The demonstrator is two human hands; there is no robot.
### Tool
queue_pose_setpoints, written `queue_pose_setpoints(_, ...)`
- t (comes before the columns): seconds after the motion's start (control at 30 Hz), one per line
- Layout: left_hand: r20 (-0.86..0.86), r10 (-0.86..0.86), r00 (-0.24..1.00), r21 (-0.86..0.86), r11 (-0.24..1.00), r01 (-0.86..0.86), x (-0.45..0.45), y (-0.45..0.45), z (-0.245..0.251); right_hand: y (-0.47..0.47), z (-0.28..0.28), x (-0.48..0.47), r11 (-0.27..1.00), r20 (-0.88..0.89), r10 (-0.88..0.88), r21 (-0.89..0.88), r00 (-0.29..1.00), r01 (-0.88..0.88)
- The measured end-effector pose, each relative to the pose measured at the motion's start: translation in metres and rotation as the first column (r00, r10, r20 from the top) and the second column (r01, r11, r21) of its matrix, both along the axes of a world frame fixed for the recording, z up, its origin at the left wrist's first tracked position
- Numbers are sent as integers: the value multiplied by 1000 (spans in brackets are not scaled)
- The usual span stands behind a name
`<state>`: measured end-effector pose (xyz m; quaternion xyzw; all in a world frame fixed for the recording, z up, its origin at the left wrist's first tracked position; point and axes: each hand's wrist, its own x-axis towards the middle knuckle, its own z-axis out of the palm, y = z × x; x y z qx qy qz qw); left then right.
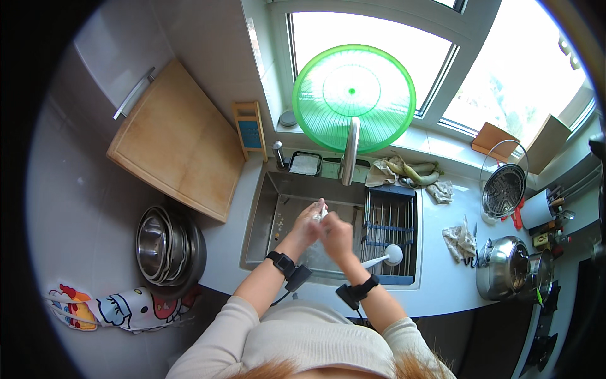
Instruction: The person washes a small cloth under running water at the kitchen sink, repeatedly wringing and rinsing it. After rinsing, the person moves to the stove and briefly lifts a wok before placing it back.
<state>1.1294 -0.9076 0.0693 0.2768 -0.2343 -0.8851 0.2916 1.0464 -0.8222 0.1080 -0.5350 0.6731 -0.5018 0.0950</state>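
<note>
Over the stainless steel sink [293,189], my left hand [307,225] and my right hand [338,234] meet. A small whitish thing [321,214], too blurred to name, shows between the fingers of my left hand. My right hand is bent against it, its fingers blurred and partly hidden, so its grip is unclear. Small pale scraps [279,227] lie on the sink's bottom at the left. A metal roll-up drying rack [389,213] spans the right part of the sink, and a white ladle-like utensil [393,255] rests across it. The faucet [349,151] rises behind the sink.
A wooden cutting board [180,142] and stacked metal bowls [158,246] are at the left. A green plastic basket [352,94] leans at the window. Cloths [459,241], long pale green vegetables [419,174], scissors [472,259], and a steel pot [504,267] stand or lie to the right.
</note>
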Motion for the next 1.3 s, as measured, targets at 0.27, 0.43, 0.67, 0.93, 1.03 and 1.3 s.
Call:
queue_pose_setpoints(0.27, 151, -18, 988, -17, 1000, 20, -19, 37, -5, -39, 4, -27, 885, -204, -395, 178, 896, 431)
queue_pose_setpoints(0.43, -217, 35, 976, 99, 995, -14, -13, 6, -28, -12, 7, 18, 969, -382, -201, 56, 902, 240)
queue_pose_setpoints(0.67, 172, 20, 985, 68, 997, -32, -27, 35, -16, -37, -1, -26, 917, -31, -335, 221, 942, 333)
queue_pose_setpoints(0.93, -180, -106, 978, 125, 984, 130, -7, -6, -55, -8, -7, 19, 975, -113, -178, 117, 978, 191)
queue_pose_setpoints(1.03, 146, -160, 976, 91, 985, 147, -6, 6, -38, -22, -12, -5, 917, -5, -311, 262, 950, 302)
queue_pose_setpoints(1.3, 291, -213, 933, -251, 924, 289, -7, 0, 20, -17, -27, -57, 921, 531, -161, 384, 832, -67)
